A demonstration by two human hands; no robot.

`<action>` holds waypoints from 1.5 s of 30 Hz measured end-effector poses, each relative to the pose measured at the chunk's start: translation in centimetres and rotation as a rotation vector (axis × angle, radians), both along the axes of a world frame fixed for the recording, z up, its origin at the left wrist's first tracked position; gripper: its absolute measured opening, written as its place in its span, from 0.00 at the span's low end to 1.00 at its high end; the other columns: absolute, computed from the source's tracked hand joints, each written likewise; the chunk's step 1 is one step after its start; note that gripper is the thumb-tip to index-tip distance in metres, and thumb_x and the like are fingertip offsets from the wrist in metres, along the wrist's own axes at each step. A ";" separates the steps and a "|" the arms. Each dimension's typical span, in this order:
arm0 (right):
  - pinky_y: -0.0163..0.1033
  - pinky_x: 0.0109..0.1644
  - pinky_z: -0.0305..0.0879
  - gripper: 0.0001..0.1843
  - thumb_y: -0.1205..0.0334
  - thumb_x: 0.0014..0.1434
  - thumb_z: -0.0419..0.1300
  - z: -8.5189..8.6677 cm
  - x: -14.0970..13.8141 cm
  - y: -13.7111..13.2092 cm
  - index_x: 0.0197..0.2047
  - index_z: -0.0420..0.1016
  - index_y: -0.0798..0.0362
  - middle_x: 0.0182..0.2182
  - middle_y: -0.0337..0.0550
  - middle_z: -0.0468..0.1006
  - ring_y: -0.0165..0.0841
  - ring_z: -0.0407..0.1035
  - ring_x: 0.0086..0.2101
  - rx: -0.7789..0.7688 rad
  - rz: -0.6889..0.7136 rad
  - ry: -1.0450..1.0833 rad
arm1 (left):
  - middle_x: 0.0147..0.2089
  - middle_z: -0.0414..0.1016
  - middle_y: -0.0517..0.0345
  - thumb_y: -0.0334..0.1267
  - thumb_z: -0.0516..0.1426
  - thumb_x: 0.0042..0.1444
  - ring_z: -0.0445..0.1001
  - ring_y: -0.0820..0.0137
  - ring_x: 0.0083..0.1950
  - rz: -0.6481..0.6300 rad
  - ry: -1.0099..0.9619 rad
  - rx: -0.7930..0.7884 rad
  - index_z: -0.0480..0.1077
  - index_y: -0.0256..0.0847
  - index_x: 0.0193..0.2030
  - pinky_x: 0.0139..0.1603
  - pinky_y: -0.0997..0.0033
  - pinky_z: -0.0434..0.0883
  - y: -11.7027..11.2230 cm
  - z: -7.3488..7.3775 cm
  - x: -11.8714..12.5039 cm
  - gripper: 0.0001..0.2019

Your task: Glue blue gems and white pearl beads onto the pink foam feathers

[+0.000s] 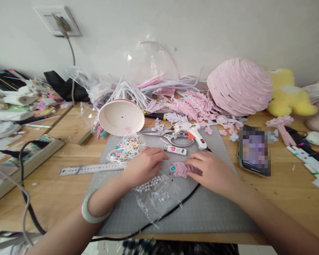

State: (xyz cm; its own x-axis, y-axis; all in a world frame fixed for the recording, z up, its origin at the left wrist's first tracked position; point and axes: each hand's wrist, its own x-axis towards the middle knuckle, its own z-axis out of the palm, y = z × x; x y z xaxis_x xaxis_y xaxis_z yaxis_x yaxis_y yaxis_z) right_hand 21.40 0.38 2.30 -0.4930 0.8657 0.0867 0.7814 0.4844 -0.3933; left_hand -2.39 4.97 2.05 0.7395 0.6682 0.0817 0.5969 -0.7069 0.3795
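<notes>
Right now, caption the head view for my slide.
Right hand holds pink feather-shaped piece; left hand near white lighter, gray mat beneath.

The pink feather [180,169] looks fuzzy, the ruler [93,169] smooth metal, the mat [218,219] matt plastic.

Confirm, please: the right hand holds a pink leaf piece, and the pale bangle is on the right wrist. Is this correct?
No: the head view shows the pale bangle on the wrist of the left hand. The right hand does hold the pink piece.
</notes>
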 end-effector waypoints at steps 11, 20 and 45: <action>0.43 0.45 0.66 0.14 0.62 0.58 0.59 -1.5 -3.1 -1.4 0.47 0.69 0.54 0.41 0.47 0.74 0.39 0.70 0.41 -0.301 -0.292 0.110 | 0.43 0.74 0.56 0.36 0.55 0.58 0.71 0.63 0.46 0.005 0.064 0.011 0.68 0.42 0.45 0.46 0.62 0.62 -0.1 -0.5 0.4 0.09; 0.44 0.51 0.63 0.18 0.60 0.56 0.61 -0.2 -1.3 -0.9 0.49 0.68 0.53 0.46 0.48 0.71 0.39 0.68 0.46 -0.195 -0.129 0.074 | 0.46 0.72 0.54 0.36 0.50 0.64 0.70 0.65 0.47 -0.041 0.032 0.109 0.67 0.42 0.49 0.48 0.63 0.64 -0.3 -0.8 0.4 0.10; 0.36 0.31 0.57 0.13 0.60 0.62 0.50 -0.3 -3.1 -2.2 0.42 0.74 0.54 0.31 0.43 0.79 0.35 0.72 0.30 -0.166 -0.074 -0.089 | 0.46 0.76 0.51 0.30 0.49 0.62 0.71 0.63 0.49 -0.301 0.082 0.233 0.70 0.37 0.47 0.51 0.60 0.63 -1.6 -0.3 0.8 0.12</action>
